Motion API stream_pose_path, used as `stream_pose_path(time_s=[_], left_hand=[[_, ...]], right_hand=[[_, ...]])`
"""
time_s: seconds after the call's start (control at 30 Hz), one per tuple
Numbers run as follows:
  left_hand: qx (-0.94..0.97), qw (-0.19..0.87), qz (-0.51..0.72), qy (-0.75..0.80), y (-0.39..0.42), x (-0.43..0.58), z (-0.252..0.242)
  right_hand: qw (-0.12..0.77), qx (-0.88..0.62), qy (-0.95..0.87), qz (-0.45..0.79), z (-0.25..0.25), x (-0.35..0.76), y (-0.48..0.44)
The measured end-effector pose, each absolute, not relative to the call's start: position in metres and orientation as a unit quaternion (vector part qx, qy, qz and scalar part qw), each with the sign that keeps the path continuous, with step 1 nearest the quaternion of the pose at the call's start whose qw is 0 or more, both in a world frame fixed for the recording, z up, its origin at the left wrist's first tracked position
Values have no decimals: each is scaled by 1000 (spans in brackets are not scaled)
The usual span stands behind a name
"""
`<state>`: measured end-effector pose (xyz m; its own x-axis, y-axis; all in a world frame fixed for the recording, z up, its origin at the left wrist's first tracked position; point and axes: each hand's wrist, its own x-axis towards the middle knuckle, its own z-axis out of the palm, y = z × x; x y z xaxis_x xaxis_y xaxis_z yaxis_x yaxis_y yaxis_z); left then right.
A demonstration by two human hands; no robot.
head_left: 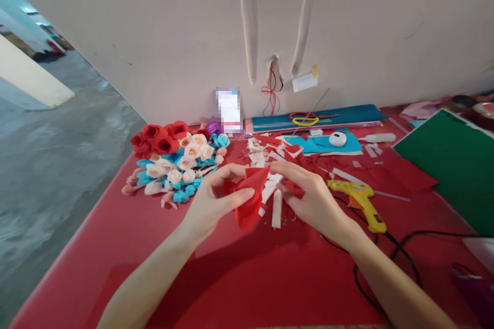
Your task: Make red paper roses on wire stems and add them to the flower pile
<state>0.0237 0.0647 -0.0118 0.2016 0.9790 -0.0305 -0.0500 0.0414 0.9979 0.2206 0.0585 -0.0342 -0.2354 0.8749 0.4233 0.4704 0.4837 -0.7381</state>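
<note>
My left hand (213, 201) is closed on a folded piece of red felt (250, 196), thumb pressed on its front. My right hand (309, 196) touches the felt's upper tip with its fingertips and pinches a small red scrap (294, 189) lower down. Both hands hover over the red table (239, 277), just in front of a heap of red and white felt scraps and strips (270, 164).
Finished felt roses in red, white, peach and blue (175, 164) lie to the left. A yellow glue gun (360, 200) with a black cord (401, 247) lies right of my right hand. Behind are blue felt sheets (320, 115), yellow-handled scissors (306, 120), a green sheet (451, 164) and the wall (154, 36).
</note>
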Motion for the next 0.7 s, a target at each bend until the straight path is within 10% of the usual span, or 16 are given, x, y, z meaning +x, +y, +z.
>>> stream_pose_path(time_s=[0.7], left_hand=[[532, 594, 427, 426, 60, 32, -11]], right_hand=[[270, -557, -785, 27, -67, 256, 50]])
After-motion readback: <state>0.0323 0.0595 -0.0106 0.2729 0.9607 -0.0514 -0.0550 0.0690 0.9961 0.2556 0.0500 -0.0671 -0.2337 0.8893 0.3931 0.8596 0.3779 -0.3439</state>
